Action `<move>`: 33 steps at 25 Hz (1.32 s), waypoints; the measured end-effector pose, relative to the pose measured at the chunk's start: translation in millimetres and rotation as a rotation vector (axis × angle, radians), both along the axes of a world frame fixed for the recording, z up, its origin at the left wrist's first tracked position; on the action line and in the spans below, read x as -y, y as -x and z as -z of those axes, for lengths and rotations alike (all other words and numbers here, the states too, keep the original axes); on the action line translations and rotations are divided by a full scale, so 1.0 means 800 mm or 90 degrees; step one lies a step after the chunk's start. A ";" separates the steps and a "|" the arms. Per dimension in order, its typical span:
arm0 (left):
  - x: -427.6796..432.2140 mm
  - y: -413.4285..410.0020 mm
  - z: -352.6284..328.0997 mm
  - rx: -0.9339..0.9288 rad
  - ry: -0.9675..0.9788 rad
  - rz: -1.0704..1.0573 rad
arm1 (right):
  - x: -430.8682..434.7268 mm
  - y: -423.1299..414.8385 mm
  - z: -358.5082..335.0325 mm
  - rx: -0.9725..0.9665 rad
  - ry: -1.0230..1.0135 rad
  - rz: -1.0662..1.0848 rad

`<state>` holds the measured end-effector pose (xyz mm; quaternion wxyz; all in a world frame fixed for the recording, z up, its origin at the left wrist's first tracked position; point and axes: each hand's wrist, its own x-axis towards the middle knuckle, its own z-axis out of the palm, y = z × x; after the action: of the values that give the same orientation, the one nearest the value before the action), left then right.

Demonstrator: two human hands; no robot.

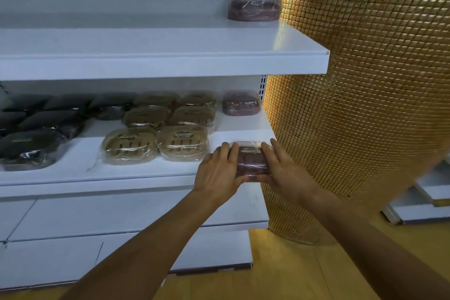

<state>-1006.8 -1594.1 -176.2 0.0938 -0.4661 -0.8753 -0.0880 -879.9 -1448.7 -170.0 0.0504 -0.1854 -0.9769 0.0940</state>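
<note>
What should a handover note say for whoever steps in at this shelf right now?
Left hand and right hand: both grip the reddish wrapped pack, fingers over its top, thumbs at its near edge.
Place: front right corner of the middle shelf; whether it already rests there is unclear.
Done: tan packs and dark packs lie in rows to the left; a second reddish pack sits at the back, a third reddish pack on the upper shelf.
Left: probably settle the held pack in line with the one behind it, then let go.
</note>
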 end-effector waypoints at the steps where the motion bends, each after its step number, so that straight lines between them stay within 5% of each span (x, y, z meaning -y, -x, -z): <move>1: -0.004 0.004 0.001 -0.004 0.000 -0.003 | -0.003 0.005 0.002 -0.007 -0.005 -0.002; 33: -0.155 0.150 0.005 -0.042 0.099 -0.096 | -0.153 0.192 0.028 -0.020 0.053 -0.003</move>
<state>-1126.7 -1470.4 -180.2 0.0930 -0.4073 -0.9085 0.0027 -1033.2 -1326.3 -192.1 0.0578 -0.1838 -0.9715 0.1379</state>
